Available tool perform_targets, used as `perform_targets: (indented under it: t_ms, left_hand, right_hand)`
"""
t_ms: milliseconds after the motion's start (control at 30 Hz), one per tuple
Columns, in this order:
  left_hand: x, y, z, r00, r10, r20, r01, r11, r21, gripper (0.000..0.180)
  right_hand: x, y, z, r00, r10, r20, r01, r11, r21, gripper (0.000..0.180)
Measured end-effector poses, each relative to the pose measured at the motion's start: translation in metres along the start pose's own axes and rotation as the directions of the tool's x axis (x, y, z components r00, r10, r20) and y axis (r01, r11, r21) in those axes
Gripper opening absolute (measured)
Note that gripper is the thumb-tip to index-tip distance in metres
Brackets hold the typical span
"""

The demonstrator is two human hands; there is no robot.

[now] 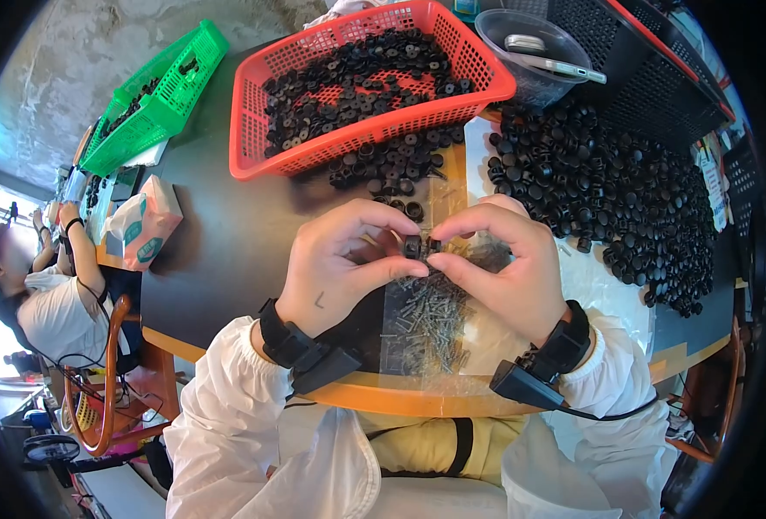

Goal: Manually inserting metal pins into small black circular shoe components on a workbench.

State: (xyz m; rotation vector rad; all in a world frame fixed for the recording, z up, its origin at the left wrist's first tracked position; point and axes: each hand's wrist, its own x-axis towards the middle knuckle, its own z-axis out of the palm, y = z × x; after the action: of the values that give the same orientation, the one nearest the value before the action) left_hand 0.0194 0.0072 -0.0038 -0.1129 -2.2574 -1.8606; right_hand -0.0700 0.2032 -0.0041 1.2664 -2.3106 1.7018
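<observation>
Above the near middle of the table, my left hand (344, 259) pinches a small black plastic part (412, 247) between thumb and fingertips. Close beside it, my right hand (508, 259) pinches another small black piece (435, 246). The two parts are side by side; whether they touch I cannot tell. Below my hands lies a pile of small metal screws (435, 324) on clear plastic film. Round black caps (608, 190) are heaped to the right on a white sheet. Just beyond my fingers are loose black ring-shaped parts (396, 164).
A red basket (374, 134) of black discs stands at the far middle, beside a clear tub (530, 73) holding phones. Black crates (651, 69) fill the far right. At left are a tissue pack (151, 223), a green basket (154, 121) and a seated person (50, 303).
</observation>
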Motion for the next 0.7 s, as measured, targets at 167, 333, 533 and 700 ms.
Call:
perform_targets:
  t_ms: [167,333,533,700]
  left_hand:
    - [0.0006,-0.0002,-0.0022,0.999,0.007,0.037,-0.009,0.999,0.042,0.038]
    - [0.0003,0.0028,-0.004,0.999,0.026,0.03,-0.028,0.997,0.078,0.038]
    - [0.0011,0.0037,-0.0004,1.0,0.028,0.005,-0.028,0.998,0.05,0.032]
    - [0.0005,0.0022,-0.0007,1.0,0.026,-0.003,-0.026,0.998,0.052,0.031]
  right_hand:
    - [-0.0006,0.0005,-0.0023,1.0,-0.011,-0.004,0.011,1.0,0.001,0.022]
    - [0.0014,-0.0012,-0.0033,1.0,-0.015,0.013,0.015,1.0,0.023,0.022]
    - [0.0015,0.0001,-0.0026,1.0,-0.006,0.03,0.005,1.0,0.027,0.023]
    - [0.0021,0.0002,-0.0032,0.999,-0.044,0.029,0.044,0.999,0.002,0.023]
